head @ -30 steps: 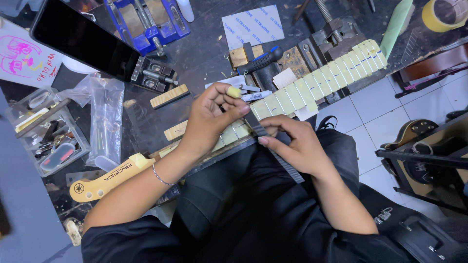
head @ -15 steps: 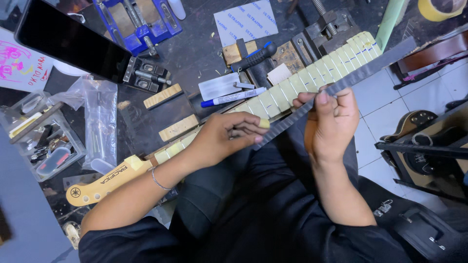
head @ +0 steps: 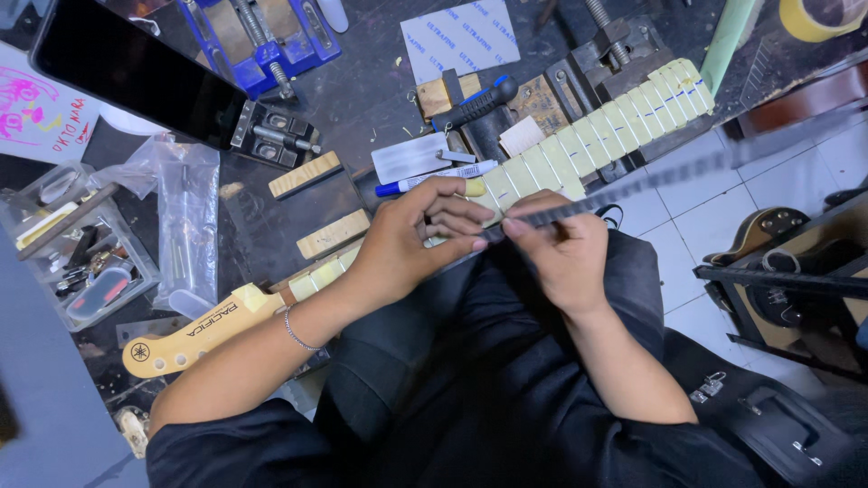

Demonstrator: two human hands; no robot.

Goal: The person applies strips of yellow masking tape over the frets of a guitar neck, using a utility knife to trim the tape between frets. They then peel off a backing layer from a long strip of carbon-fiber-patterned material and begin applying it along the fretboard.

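Left hand curls palm-down, pinching the masked guitar neck; right hand, just beside, grips a blurred metal straightedge fingertips-forward.

A blue vise sits at the far left of the dark desk, with a black slab-like screen lying just left of it. Two small wooden blocks lie apart near the middle, beside a clear plastic bag. A clear plastic box of small tools stands at the left edge. Farther off lie a sheet of sandpaper backing, a blue-capped marker and a black-handled tool. A roll of yellow tape rests at the far right. On the white tiled floor to the right stands a guitar body.
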